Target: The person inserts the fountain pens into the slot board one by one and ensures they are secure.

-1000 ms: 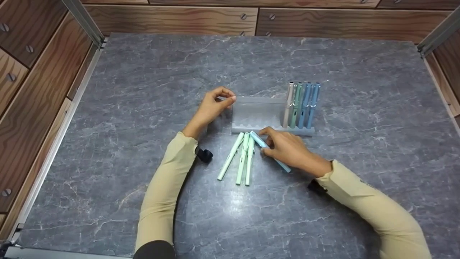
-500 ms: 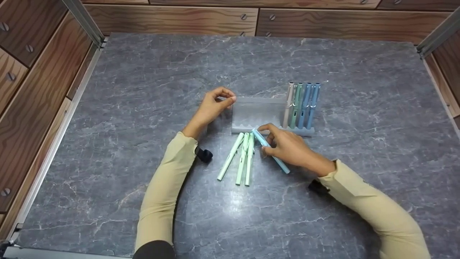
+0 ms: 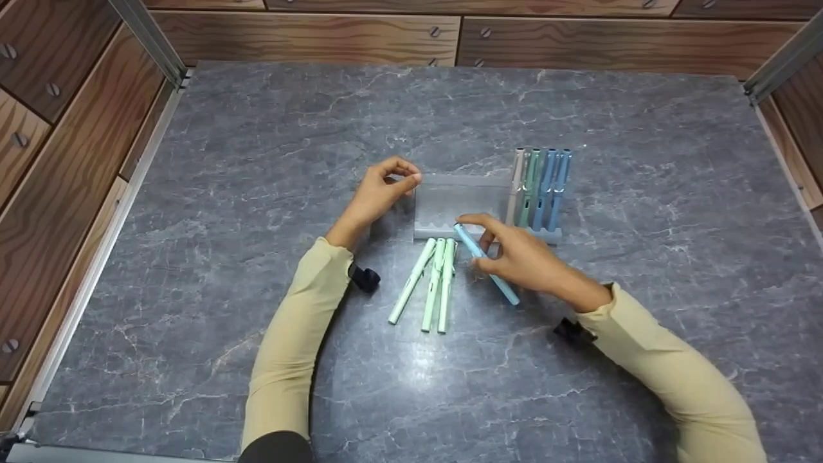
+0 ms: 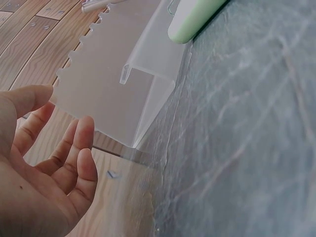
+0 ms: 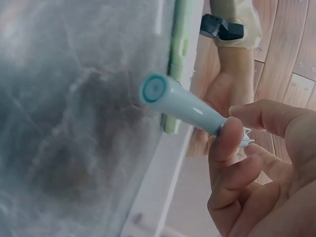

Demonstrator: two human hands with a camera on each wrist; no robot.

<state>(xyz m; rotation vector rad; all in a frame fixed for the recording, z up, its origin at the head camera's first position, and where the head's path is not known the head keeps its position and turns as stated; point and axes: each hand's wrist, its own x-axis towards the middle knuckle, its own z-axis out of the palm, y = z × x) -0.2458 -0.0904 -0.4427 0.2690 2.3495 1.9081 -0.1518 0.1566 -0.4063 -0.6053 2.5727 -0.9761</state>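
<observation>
A frosted clear pen stand [image 3: 460, 199] with a notched front ledge sits mid-table. My left hand [image 3: 380, 193] pinches its upper left corner between thumb and forefinger; the left wrist view shows that grip on the sheet [image 4: 106, 64]. In front of the stand, my right hand [image 3: 524, 257] holds a light blue pen [image 3: 505, 289], tilted, its far end near the ledge. In the right wrist view the pen's round end [image 5: 154, 89] points at the camera. Several pens, one of them a green pen [image 3: 531, 186], stand in slots at the stand's right end.
Three pale green pens [image 3: 437, 286] lie fanned on the table just before the stand, left of the right hand. The grey marbled tabletop [image 3: 289, 128] has wood-look panels [image 3: 308, 38] behind it and metal posts [image 3: 154, 45] at the back corners.
The right hand has lifted the light blue pen off the table and shifted it slightly toward the stand. The left hand keeps its hold on the stand's corner.
</observation>
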